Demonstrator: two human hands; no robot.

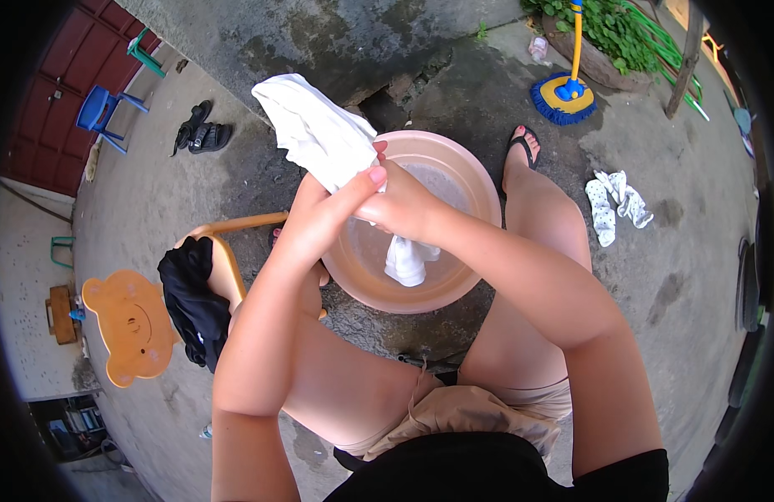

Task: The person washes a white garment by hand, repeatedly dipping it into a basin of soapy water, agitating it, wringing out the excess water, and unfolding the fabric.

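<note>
A white cloth (318, 128) is bunched between my two hands, above a round pink plastic basin (481, 182) of cloudy water. My left hand (327, 216) grips the cloth from the left, its thumb lying over the other hand. From the right, my right hand (399, 201) is closed around the cloth's middle. The wide part of the cloth sticks out up and to the left; a smaller white end (409, 260) hangs below my hands over the basin. Some fingers of both hands are hidden by the cloth and by each other.
At the left stands an orange bear-faced chair (133, 326) with black clothing (195, 301) on its seat. White dotted socks (603, 213) lie on the concrete at right. A blue-and-yellow mop (564, 99), black sandals (210, 137), a blue chair (97, 110) and a plant bed (603, 66) are farther off.
</note>
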